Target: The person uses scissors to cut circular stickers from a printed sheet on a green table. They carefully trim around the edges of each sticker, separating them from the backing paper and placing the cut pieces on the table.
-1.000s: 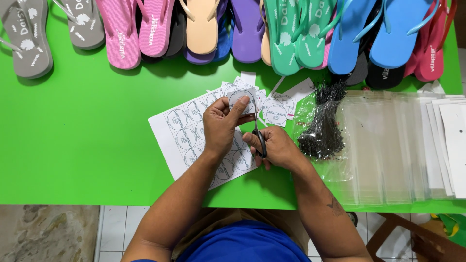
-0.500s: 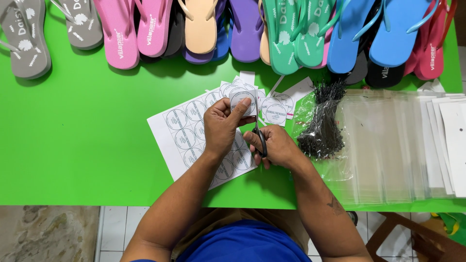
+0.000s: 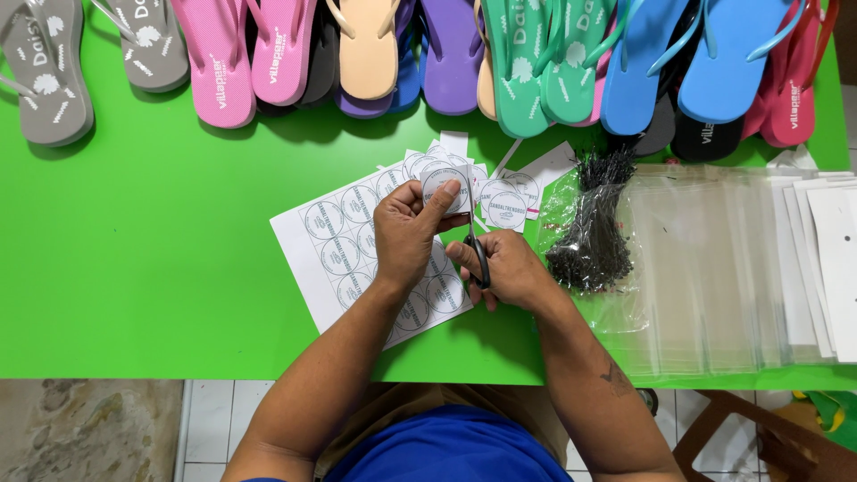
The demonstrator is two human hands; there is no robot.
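hands cutting a round paper label with scissors over a green worktop (image 3: pixel 152 268)

at the far left edge lie grey flip-flops (image 3: pixel 45 71), then pink ones (image 3: pixel 245 54), then a cream one (image 3: pixel 368 49) along the back of the worktop. nearer, a white sheet of printed round labels (image 3: pixel 335 236) lies flat under the left forearm. the left hand (image 3: pixel 406 236) is closed on a round paper label (image 3: pixel 444 183), thumb and fingers pinching its edge, held just above the sheet. just to its right, the right hand (image 3: pixel 509 268) grips black-handled scissors (image 3: pixel 475 241), blades up against the label. cut labels (image 3: pixel 504 203) lie behind the hands. further right sit a bundle of black ties (image 3: pixel 594 232), clear plastic bags (image 3: pixel 714 268) and white cards (image 3: pixel 835 259); green and blue flip-flops (image 3: pixel 625 54) line the back.
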